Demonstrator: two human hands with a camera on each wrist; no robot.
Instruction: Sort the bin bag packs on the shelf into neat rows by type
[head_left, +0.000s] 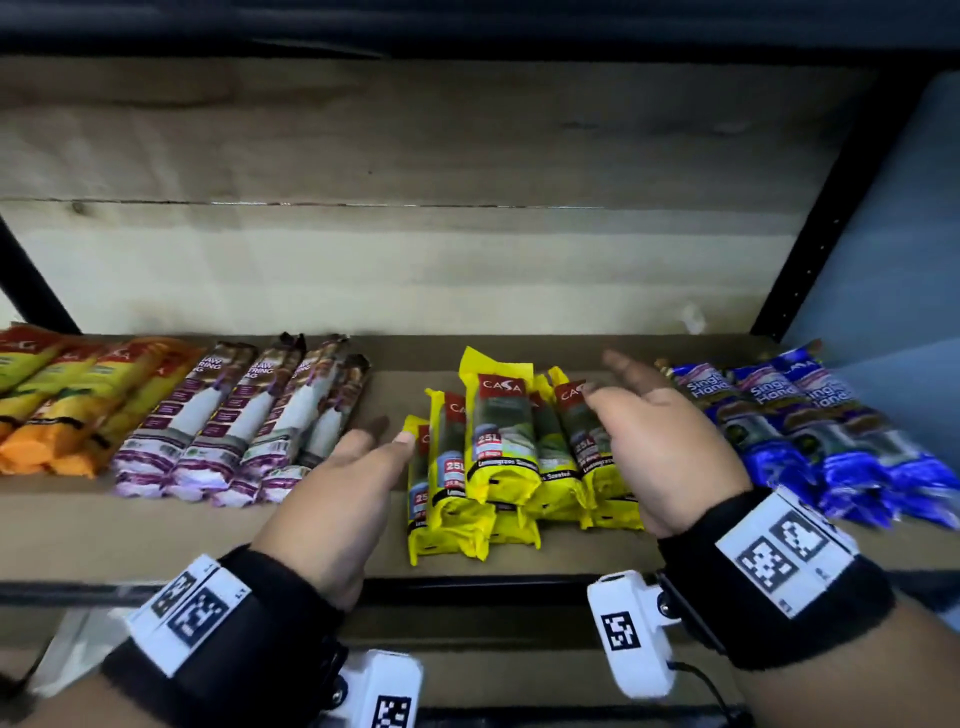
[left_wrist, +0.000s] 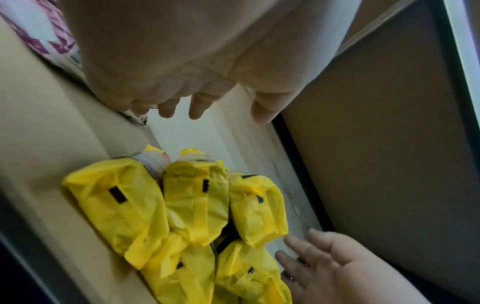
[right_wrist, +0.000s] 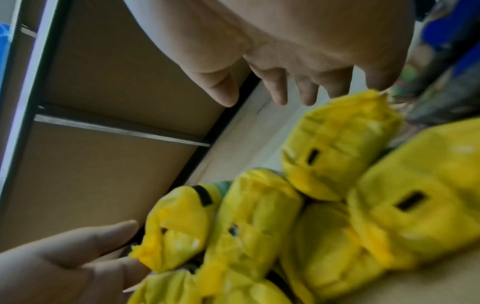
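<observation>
A: Head view: our left hand (head_left: 337, 499) and right hand (head_left: 670, 447) flank the yellow packs (head_left: 501, 447) mid-shelf (head_left: 156, 530).

B: Grip?

A: Both wide, fingers straight, holding nothing. Whether they touch the packs, we cannot tell.

B: The rest?

A: Orange packs (head_left: 62, 395) far left, purple packs (head_left: 234, 421) beside them, blue packs (head_left: 810, 426) right.

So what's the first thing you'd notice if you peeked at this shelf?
The bright yellow packs piled in a heap in the middle of the shelf, with the left hand and right hand open on either side of them. Then the rows: orange packs far left, purple packs beside them, blue packs on the right.
</observation>
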